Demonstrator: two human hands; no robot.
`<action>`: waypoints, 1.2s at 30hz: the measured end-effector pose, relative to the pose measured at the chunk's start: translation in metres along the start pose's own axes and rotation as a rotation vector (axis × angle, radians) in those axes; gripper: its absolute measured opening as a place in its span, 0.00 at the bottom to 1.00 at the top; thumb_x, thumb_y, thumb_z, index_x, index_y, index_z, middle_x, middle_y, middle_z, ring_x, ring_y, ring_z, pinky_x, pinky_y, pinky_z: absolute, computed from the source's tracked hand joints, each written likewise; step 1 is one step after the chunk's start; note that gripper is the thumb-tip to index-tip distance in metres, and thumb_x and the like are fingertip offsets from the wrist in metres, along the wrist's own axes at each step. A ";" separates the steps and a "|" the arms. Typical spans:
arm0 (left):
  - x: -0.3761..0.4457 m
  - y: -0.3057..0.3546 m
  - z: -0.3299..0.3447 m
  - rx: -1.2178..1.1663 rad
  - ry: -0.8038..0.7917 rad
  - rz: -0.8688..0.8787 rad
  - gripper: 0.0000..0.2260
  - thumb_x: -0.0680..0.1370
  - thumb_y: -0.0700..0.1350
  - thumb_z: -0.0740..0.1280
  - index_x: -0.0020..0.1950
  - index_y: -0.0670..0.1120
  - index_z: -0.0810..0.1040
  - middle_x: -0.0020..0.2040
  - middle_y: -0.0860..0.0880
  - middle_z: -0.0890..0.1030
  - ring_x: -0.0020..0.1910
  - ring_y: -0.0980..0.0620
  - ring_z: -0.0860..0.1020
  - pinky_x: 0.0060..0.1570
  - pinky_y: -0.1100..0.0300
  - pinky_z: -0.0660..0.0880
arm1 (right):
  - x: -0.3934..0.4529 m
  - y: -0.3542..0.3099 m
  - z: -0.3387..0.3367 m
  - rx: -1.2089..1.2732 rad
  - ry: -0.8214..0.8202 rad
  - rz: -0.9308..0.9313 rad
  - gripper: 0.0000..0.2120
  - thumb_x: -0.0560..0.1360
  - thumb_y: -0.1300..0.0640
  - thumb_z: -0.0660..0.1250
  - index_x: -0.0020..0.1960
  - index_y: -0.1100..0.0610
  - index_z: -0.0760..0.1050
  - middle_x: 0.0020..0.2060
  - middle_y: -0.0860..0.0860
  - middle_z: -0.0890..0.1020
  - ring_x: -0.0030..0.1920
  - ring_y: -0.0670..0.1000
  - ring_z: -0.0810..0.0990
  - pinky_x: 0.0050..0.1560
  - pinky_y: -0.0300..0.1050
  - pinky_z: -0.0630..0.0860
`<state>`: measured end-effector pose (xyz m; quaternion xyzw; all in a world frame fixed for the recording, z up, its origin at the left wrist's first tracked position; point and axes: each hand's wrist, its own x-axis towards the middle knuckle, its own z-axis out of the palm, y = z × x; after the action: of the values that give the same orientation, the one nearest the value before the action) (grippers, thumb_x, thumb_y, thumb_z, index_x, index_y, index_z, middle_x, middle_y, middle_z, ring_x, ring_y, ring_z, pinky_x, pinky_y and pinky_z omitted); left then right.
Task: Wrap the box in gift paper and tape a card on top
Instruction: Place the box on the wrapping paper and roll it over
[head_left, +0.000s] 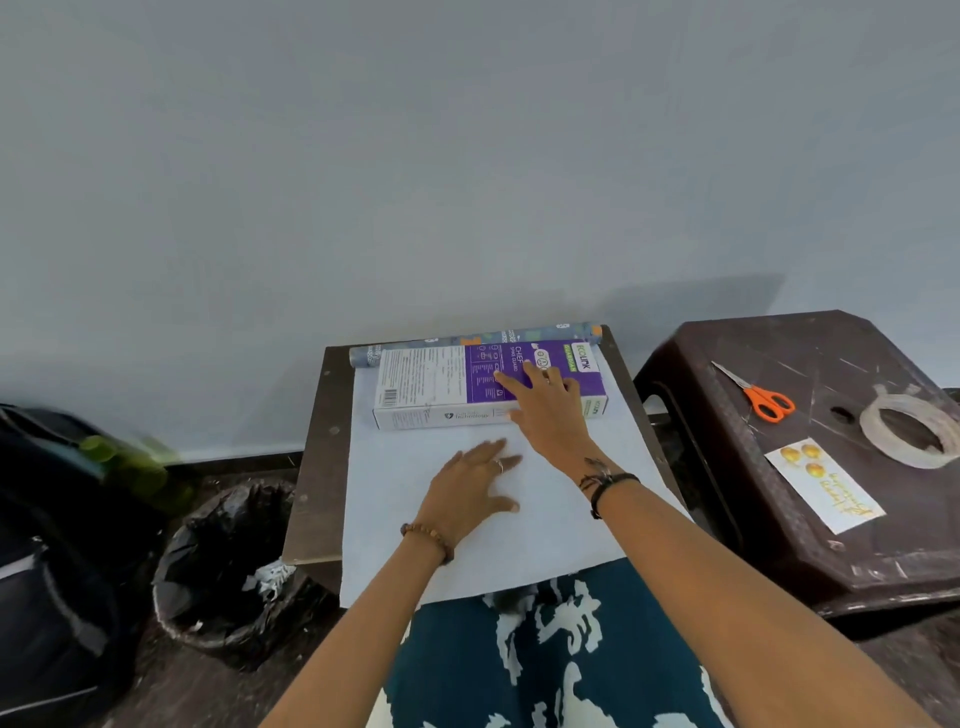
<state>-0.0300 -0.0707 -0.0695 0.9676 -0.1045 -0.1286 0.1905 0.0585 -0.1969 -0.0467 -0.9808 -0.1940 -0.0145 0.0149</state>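
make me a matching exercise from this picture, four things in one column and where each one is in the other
Things:
1. box
2. scissors
3. card
4. left hand

Places:
A. flat on the white paper, below the box
B. near front edge of the brown stool
C. far end of the paper, against the roll
D. back of the brown stool, beside the tape

Pairs: 1-C, 2-D, 3-B, 4-A
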 end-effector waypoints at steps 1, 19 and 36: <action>0.007 0.000 -0.002 -0.010 -0.055 -0.019 0.33 0.75 0.59 0.64 0.76 0.54 0.54 0.77 0.51 0.49 0.76 0.52 0.47 0.74 0.53 0.44 | 0.001 0.001 0.000 -0.008 -0.005 -0.008 0.26 0.79 0.51 0.60 0.74 0.48 0.55 0.72 0.55 0.62 0.69 0.59 0.61 0.65 0.56 0.64; -0.020 0.004 -0.001 0.025 -0.242 -0.014 0.41 0.70 0.58 0.71 0.76 0.56 0.50 0.77 0.50 0.44 0.76 0.47 0.43 0.72 0.46 0.41 | -0.054 -0.006 0.001 0.005 -0.060 -0.008 0.29 0.79 0.54 0.61 0.76 0.49 0.51 0.73 0.56 0.59 0.72 0.57 0.57 0.68 0.55 0.62; -0.005 0.015 -0.054 -0.123 0.236 -0.046 0.19 0.77 0.52 0.64 0.65 0.46 0.73 0.62 0.48 0.76 0.61 0.50 0.75 0.57 0.61 0.71 | -0.008 0.017 -0.029 0.189 -0.172 -0.109 0.23 0.77 0.42 0.59 0.67 0.53 0.69 0.63 0.55 0.73 0.63 0.55 0.71 0.59 0.50 0.71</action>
<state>-0.0212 -0.0644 -0.0149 0.9646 -0.0511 -0.0246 0.2574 0.0566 -0.2163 -0.0189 -0.9607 -0.2479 0.0872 0.0898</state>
